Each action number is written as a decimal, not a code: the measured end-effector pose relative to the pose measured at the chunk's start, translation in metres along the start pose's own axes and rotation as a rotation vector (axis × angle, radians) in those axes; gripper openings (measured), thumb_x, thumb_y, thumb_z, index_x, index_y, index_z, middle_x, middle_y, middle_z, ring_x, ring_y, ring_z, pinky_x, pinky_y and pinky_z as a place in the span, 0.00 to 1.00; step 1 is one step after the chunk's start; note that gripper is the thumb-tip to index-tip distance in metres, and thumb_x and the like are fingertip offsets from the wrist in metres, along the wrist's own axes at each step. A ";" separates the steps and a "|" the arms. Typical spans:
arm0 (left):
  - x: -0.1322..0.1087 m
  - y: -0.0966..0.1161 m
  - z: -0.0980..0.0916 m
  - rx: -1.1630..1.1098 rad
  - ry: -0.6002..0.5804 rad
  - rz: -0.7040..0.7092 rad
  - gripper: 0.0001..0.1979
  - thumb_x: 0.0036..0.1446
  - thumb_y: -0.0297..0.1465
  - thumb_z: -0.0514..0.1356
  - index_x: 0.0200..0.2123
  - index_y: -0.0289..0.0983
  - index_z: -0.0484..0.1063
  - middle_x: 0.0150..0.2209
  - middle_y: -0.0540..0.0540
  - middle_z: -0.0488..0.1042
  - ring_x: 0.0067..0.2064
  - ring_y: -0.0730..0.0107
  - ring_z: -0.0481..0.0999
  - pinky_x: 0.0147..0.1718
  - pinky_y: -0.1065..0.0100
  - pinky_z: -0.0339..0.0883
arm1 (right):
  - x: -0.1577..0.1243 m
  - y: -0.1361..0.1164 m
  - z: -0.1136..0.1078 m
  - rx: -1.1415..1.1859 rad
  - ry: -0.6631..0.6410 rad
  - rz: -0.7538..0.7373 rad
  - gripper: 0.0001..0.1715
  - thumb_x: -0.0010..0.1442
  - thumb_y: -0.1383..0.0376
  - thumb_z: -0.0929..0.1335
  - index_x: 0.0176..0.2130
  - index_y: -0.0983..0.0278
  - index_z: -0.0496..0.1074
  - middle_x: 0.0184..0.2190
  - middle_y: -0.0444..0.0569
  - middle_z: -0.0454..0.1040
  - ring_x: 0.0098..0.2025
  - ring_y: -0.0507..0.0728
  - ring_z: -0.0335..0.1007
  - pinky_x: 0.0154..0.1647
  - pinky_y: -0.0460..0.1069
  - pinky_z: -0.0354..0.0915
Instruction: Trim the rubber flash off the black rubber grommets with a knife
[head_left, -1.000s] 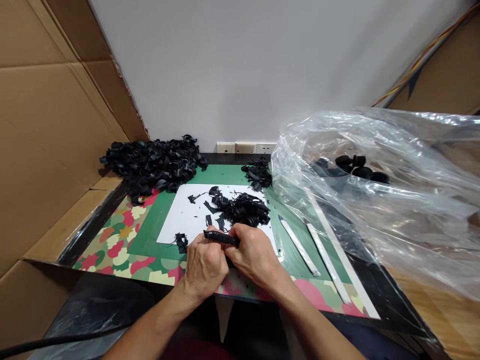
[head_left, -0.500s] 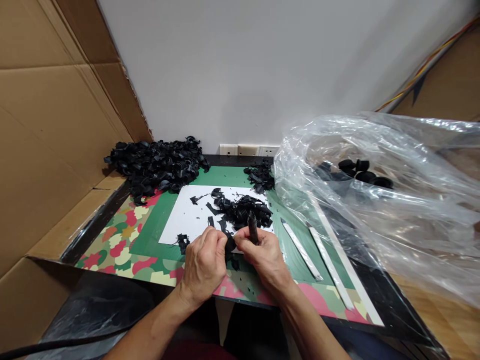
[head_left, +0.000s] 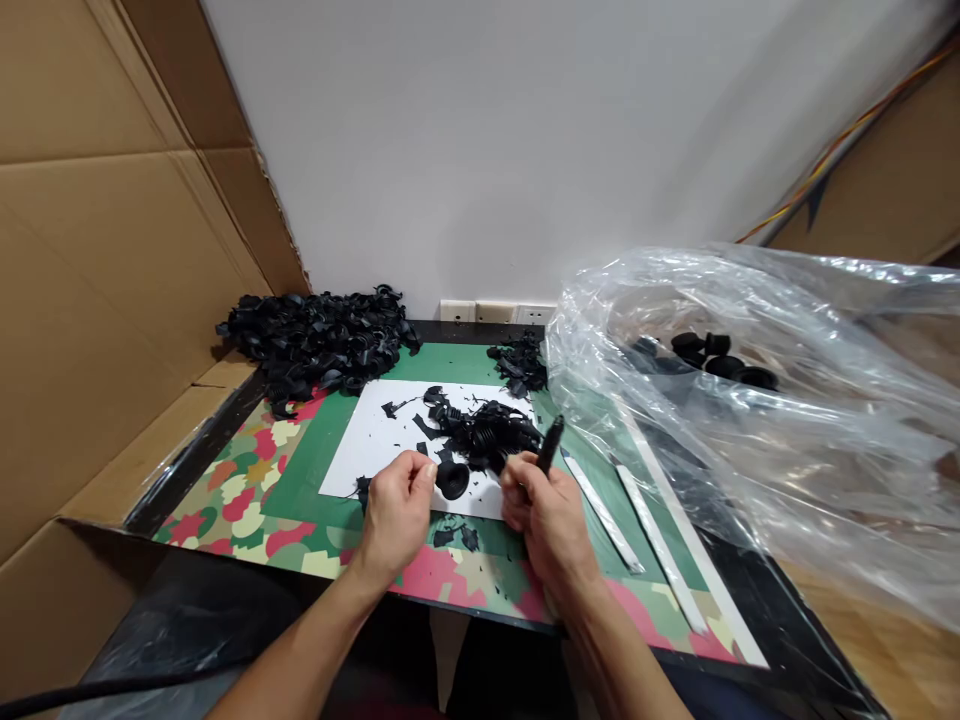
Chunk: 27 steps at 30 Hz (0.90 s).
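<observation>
Between the thumb and fingertips of my left hand (head_left: pixel 399 508) is a round black rubber cap (head_left: pixel 452 481) with a hollow, flared rim facing up. My right hand (head_left: pixel 547 515) is closed around a dark, pen-like tool (head_left: pixel 552 444); its thick end sticks up past the fingers and its working end is hidden. The two hands are apart, over the near edge of a white sheet (head_left: pixel 360 440). Just beyond them lies a heap of black rubber scraps (head_left: pixel 491 430), some ribbed. Small black shavings (head_left: pixel 456 535) are scattered on the mat below the cap.
A large pile of black rubber trimmings (head_left: pixel 322 335) stands at the back left, a smaller pile (head_left: pixel 520 362) at the back right. Two white-wrapped sticks (head_left: pixel 604 510) lie right of my right hand. A clear plastic bag (head_left: pixel 600 310) holds several black caps (head_left: pixel 724 366). Cardboard (head_left: pixel 112 250) walls the left.
My right hand has moved right, away from the rubber cap, and its tool now leans right. My left hand has shifted slightly left, and the cap's round rim has come into view.
</observation>
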<state>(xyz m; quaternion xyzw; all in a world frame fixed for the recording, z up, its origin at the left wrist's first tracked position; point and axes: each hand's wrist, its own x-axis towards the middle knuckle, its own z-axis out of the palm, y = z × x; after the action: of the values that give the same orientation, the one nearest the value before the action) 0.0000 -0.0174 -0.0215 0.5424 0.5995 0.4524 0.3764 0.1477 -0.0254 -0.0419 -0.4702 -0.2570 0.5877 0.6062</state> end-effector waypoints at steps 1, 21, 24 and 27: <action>0.004 0.000 -0.002 -0.151 -0.021 -0.146 0.10 0.46 0.36 0.61 0.21 0.37 0.67 0.16 0.55 0.61 0.18 0.78 0.57 0.18 0.74 0.47 | 0.000 0.001 -0.003 -0.064 0.043 -0.055 0.16 0.48 0.56 0.71 0.21 0.62 0.63 0.16 0.37 0.56 0.15 0.46 0.46 0.15 0.44 0.44; -0.004 0.008 -0.007 -0.155 -0.080 0.036 0.10 0.48 0.37 0.64 0.30 0.36 0.71 0.24 0.52 0.69 0.22 0.78 0.64 0.21 0.75 0.58 | 0.007 0.000 0.021 -0.092 -0.100 0.084 0.20 0.39 0.53 0.75 0.21 0.65 0.68 0.13 0.37 0.58 0.14 0.45 0.43 0.14 0.44 0.42; -0.009 0.005 -0.006 0.027 -0.041 0.209 0.08 0.49 0.33 0.64 0.32 0.37 0.72 0.29 0.51 0.72 0.24 0.76 0.66 0.25 0.72 0.63 | 0.005 0.000 0.021 0.031 -0.126 0.161 0.23 0.35 0.53 0.77 0.19 0.65 0.67 0.11 0.35 0.55 0.13 0.43 0.40 0.14 0.43 0.39; -0.009 0.001 -0.004 0.054 -0.048 0.189 0.07 0.50 0.34 0.64 0.32 0.37 0.72 0.27 0.51 0.72 0.23 0.76 0.67 0.24 0.72 0.63 | 0.004 0.000 0.020 0.097 -0.181 0.200 0.24 0.35 0.53 0.78 0.18 0.65 0.66 0.11 0.35 0.55 0.13 0.42 0.39 0.14 0.43 0.39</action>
<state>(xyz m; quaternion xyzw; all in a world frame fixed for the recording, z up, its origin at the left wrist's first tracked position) -0.0018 -0.0264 -0.0193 0.6171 0.5484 0.4566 0.3316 0.1310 -0.0160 -0.0346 -0.4087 -0.2341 0.6969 0.5409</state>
